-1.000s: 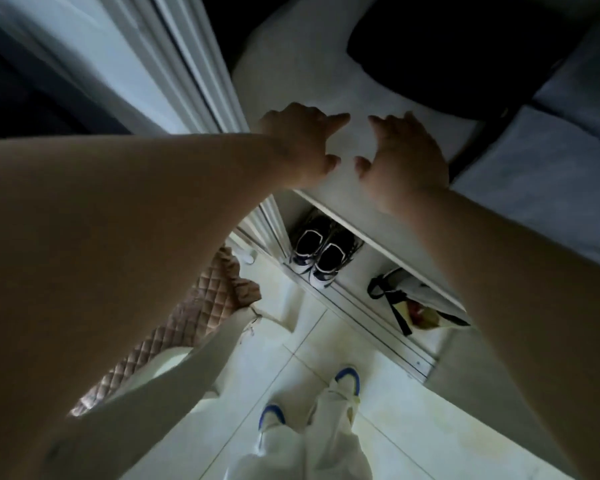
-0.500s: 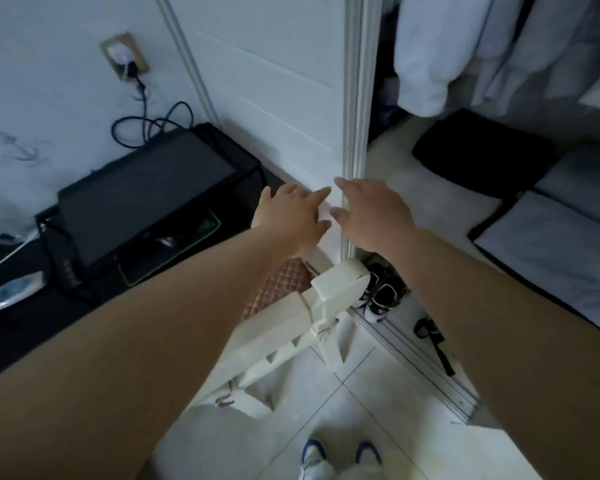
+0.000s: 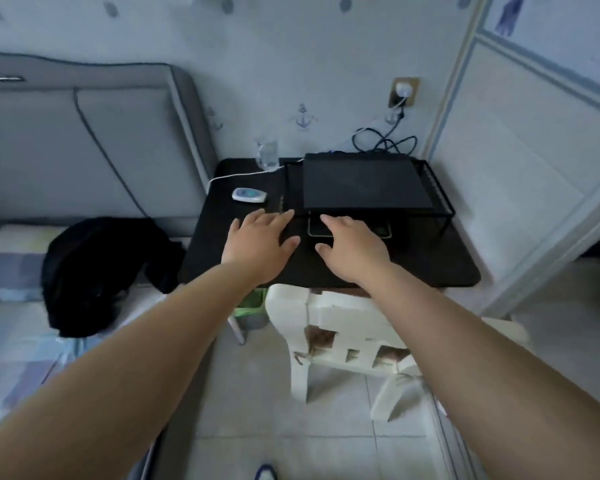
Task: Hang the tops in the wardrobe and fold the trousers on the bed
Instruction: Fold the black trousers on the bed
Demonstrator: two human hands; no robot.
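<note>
Item: dark garment (image 3: 97,271), heaped on bed (image 3: 11,341), left.
Soft, limp, light; gather at waistband. Left hand (image 3: 262,242), right hand (image 3: 352,249): fingers spread, empty.

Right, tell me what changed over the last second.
The view swung left, from the wardrobe shelf and shoes to the black desk, the bed and a black garment lying on it. The left hand and right hand took hold of nothing. Both stayed empty, open, held out side by side.
</note>
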